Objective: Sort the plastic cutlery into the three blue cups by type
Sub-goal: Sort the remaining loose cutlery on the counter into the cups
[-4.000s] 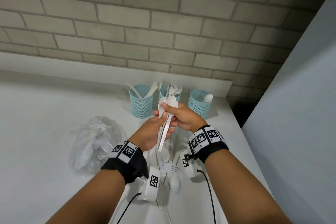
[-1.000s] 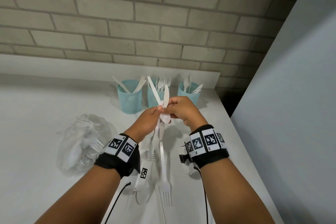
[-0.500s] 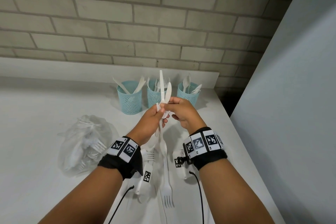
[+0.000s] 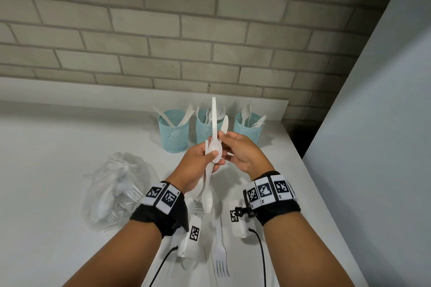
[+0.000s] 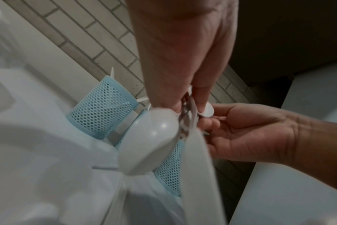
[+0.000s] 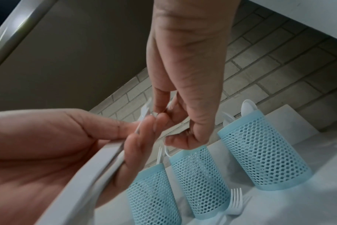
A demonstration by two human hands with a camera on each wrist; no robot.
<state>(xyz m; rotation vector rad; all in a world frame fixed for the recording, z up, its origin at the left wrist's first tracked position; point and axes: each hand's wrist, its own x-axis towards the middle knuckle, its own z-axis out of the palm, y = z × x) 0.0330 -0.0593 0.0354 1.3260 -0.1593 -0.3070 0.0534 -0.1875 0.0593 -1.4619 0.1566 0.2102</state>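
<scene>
At frame centre my left hand (image 4: pixel 198 161) grips a bundle of white plastic cutlery (image 4: pixel 208 182), one spoon bowl hanging low. My right hand (image 4: pixel 240 151) pinches an inverted spoon (image 4: pixel 214 133), and possibly a knife. Behind stand three blue mesh cups (image 4: pixel 173 133), partly filled.

White plastic spoon (image 4: pixel 214 147) was smooth with a slight gloss, blue cups (image 4: pixel 173 132) were matt perforated plastic mesh, bag (image 4: pixel 116 187) was clear crinkled plastic film, table (image 4: pixel 46 170) was smooth matt white, wall (image 4: pixel 163 30) was rough matt brick, wristbands (image 4: pixel 161 216) were black cloth.
</scene>
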